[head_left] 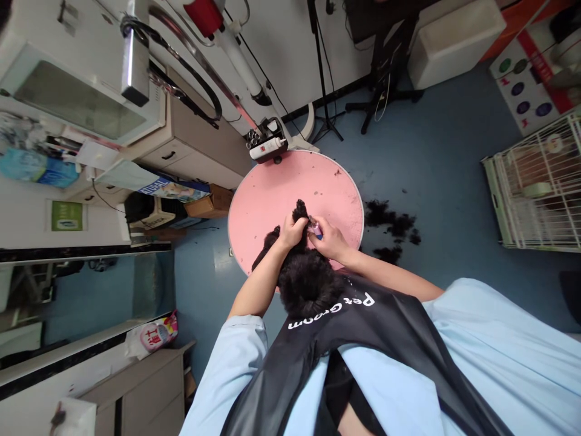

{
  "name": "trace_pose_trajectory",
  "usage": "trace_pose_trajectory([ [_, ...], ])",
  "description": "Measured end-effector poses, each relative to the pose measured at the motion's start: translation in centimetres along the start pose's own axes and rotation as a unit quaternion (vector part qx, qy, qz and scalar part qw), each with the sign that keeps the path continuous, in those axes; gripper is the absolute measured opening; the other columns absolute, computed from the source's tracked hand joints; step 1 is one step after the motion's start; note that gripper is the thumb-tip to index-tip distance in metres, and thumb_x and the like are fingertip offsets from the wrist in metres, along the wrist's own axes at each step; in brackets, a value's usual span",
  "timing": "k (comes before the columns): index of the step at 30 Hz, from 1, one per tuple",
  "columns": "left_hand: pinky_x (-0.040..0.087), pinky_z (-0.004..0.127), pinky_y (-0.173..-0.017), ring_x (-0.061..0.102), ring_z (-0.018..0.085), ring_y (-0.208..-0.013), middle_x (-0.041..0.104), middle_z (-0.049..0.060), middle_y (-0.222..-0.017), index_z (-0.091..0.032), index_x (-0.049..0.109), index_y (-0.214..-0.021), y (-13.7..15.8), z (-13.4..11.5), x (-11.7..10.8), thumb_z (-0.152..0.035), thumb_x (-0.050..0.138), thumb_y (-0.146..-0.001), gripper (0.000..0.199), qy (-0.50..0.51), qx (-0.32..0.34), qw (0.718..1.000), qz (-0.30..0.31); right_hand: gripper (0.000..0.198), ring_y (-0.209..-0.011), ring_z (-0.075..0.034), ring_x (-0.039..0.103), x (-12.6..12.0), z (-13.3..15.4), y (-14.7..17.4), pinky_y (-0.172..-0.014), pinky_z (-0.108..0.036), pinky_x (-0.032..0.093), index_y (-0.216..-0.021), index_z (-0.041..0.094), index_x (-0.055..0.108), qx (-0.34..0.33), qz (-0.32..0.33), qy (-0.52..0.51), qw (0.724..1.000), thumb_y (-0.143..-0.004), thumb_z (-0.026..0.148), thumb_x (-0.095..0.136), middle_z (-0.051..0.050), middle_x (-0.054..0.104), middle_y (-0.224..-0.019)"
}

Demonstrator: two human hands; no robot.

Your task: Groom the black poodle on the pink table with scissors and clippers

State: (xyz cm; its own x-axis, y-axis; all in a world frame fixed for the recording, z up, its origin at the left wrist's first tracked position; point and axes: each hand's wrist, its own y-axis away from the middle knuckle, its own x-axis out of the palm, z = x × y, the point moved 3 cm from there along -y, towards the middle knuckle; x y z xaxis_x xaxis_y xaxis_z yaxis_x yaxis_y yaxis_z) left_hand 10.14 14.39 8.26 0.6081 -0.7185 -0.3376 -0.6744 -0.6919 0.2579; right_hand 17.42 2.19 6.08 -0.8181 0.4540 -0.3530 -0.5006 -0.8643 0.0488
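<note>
A black, fluffy dog (309, 281) is on the round pink grooming table (281, 188), close against my apron. My left hand (293, 232) is wrapped round one of its legs, and the paw (299, 211) sticks out beyond my fingers. In my right hand (331, 240) is a small pink-purple hair trimmer (315, 229). Its metal head is beside the held leg, just below the paw; whether it touches the fur I cannot tell. Another dark paw (276, 232) shows left of my left wrist.
A black holder with scissors (253, 138) and a white bottle (267, 148) sits at the table's far edge, near a metal pole. Cut black fur (393, 224) lies on the blue floor at right. A wire cage (540, 181) stands farther right, cabinets (195, 133) at left.
</note>
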Motion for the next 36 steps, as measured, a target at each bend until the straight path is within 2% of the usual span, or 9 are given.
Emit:
trace_pose_trajectory([
  [5, 0.045, 0.025, -0.081, 0.056, 0.014, -0.092, 0.06, 0.007, -0.102, -0.017, 0.056, -0.103, 1.3, -1.4, -5.9, -0.03, 0.056, -0.078, 0.029, -0.126, 0.051, 0.97, -0.201, 0.052, -0.081, -0.019, 0.057, -1.2, -6.0, -0.3, -0.083, -0.038, 0.046, -0.123, 0.016, 0.047, 0.131, -0.052, -0.081, 0.987, -0.074, 0.032, 0.055, -0.005, 0.061, -0.091],
  [10, 0.043, 0.025, -0.062, 0.044, 0.011, -0.058, 0.042, 0.0, -0.058, -0.019, 0.037, -0.055, 11.7, 1.4, -8.7, -0.038, 0.031, -0.092, 0.042, -0.116, 0.066, 0.934, -0.332, 0.058, -0.079, -0.021, 0.057, -4.3, -13.3, 3.0, -0.083, -0.041, 0.046, -0.122, 0.014, 0.047, 0.255, -0.079, -0.057, 0.962, -0.068, 0.033, 0.055, -0.007, 0.061, -0.091],
  [11, 0.043, 0.027, -0.061, 0.043, 0.012, -0.057, 0.041, 0.001, -0.057, -0.02, 0.033, -0.054, 13.7, 2.7, -7.8, -0.038, 0.028, -0.092, 0.043, -0.135, 0.057, 0.94, -0.307, 0.058, -0.079, -0.021, 0.057, -4.7, -14.4, 3.9, -0.082, -0.041, 0.046, -0.122, 0.014, 0.048, 0.276, -0.08, -0.054, 0.956, -0.067, 0.033, 0.056, -0.007, 0.062, -0.092],
  [14, 0.047, 0.033, -0.066, 0.051, 0.016, -0.062, 0.051, 0.004, -0.06, -0.02, 0.045, -0.057, 16.8, 6.9, -2.1, -0.036, 0.03, -0.091, 0.041, -0.213, 0.033, 0.976, -0.044, 0.056, -0.079, -0.021, 0.057, -4.7, -16.3, 6.0, -0.08, -0.039, 0.047, -0.119, 0.014, 0.05, 0.314, -0.075, -0.052, 0.945, -0.066, 0.032, 0.056, -0.008, 0.062, -0.093],
  [17, 0.043, 0.04, -0.096, 0.055, 0.024, -0.111, 0.061, 0.015, -0.116, -0.016, 0.061, -0.107, 14.7, 9.5, 3.7, -0.02, 0.042, -0.085, 0.03, -0.293, 0.05, 0.947, 0.124, 0.057, -0.077, -0.021, 0.057, -3.6, -16.5, 6.8, -0.078, -0.038, 0.048, -0.119, 0.012, 0.05, 0.319, -0.043, -0.05, 0.945, -0.066, 0.031, 0.056, -0.007, 0.062, -0.089],
  [19, 0.032, 0.048, -0.107, 0.043, 0.029, -0.129, 0.051, 0.023, -0.131, -0.008, 0.056, -0.12, 11.2, 10.8, 5.8, -0.01, 0.039, -0.083, 0.04, -0.418, -0.014, 0.899, 0.126, 0.058, -0.075, -0.02, 0.057, -2.8, -15.8, 6.8, -0.078, -0.039, 0.048, -0.12, 0.011, 0.049, 0.305, -0.013, -0.048, 0.951, -0.066, 0.031, 0.056, -0.006, 0.062, -0.087],
  [24, 0.048, 0.049, -0.081, 0.065, 0.034, -0.09, 0.066, 0.025, -0.086, 0.0, 0.064, -0.093, 6.0, 10.5, 7.6, -0.006, 0.044, -0.08, 0.025, -0.488, -0.11, 0.844, 0.195, 0.056, -0.082, -0.021, 0.059, -2.6, -14.2, 7.3, -0.086, -0.042, 0.047, -0.121, 0.012, 0.05, 0.255, 0.016, -0.048, 0.966, -0.068, 0.031, 0.055, -0.008, 0.063, -0.094],
  [30, 0.049, 0.037, -0.088, 0.059, 0.026, -0.107, 0.061, 0.017, -0.117, -0.012, 0.047, -0.128, 8.1, 4.8, 7.7, -0.023, 0.055, -0.08, 0.049, -0.469, 0.127, 0.844, 0.227, 0.052, -0.097, -0.023, 0.061, -4.0, -14.1, 8.3, -0.095, -0.044, 0.045, -0.12, 0.016, 0.05, 0.214, -0.029, -0.037, 0.976, -0.07, 0.03, 0.057, -0.009, 0.064, -0.104],
  [36, 0.048, 0.025, -0.06, 0.063, 0.016, -0.064, 0.065, 0.005, -0.076, -0.014, 0.051, -0.103, 10.2, 1.5, 5.4, -0.032, 0.051, -0.086, 0.025, -0.365, 0.331, 0.87, -0.012, 0.046, -0.088, -0.021, 0.064, -4.6, -8.6, 7.5, -0.082, -0.039, 0.052, -0.12, 0.019, 0.049, -0.006, -0.008, 0.025, 1.0, -0.075, 0.024, 0.057, -0.008, 0.065, -0.1],
])
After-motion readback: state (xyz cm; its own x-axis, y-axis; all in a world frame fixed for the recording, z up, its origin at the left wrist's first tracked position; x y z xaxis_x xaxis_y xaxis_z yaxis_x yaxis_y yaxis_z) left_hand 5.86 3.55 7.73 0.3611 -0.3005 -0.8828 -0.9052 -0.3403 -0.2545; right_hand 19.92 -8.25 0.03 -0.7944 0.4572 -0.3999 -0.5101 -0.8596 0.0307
